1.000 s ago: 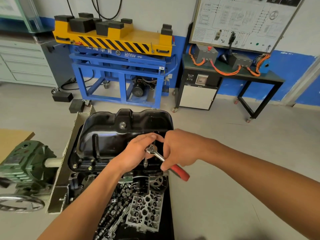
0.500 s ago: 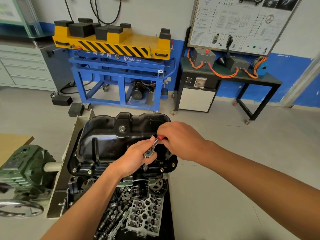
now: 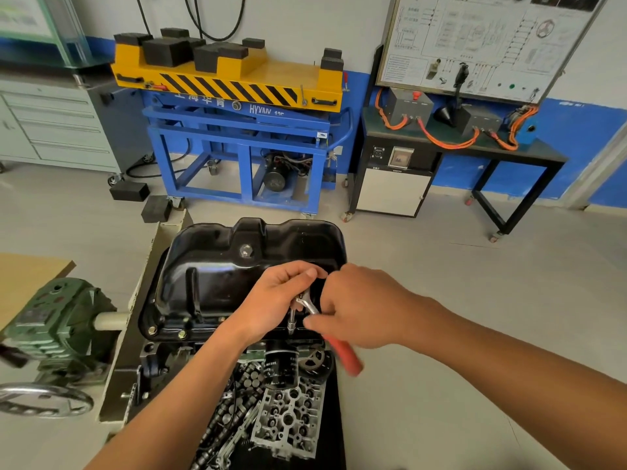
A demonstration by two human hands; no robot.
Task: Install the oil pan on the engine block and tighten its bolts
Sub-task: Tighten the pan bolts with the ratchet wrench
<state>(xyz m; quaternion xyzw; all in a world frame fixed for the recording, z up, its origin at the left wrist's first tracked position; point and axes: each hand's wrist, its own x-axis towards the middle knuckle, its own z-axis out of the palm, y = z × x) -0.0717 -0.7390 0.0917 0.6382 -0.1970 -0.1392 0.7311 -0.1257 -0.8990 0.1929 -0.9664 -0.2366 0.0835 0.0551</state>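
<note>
A glossy black oil pan (image 3: 217,276) sits on the engine block (image 3: 159,357), with bolts (image 3: 152,330) along its near flange. My left hand (image 3: 274,300) grips the head of a ratchet wrench (image 3: 307,305), whose socket extension stands on a bolt at the pan's near edge. My right hand (image 3: 359,307) holds the wrench's red handle, which sticks out toward the lower right. A black oil filter (image 3: 280,368) hangs below the flange.
A cylinder head (image 3: 288,418) and camshafts lie on the black tray beneath the engine. A green gearbox (image 3: 57,330) with a handwheel stands at left. A blue and yellow lift cart (image 3: 237,130) and a black training bench (image 3: 458,154) stand behind.
My right hand swung the red handle away over the pan, then back toward me to the lower right. My left hand stayed on the ratchet head.
</note>
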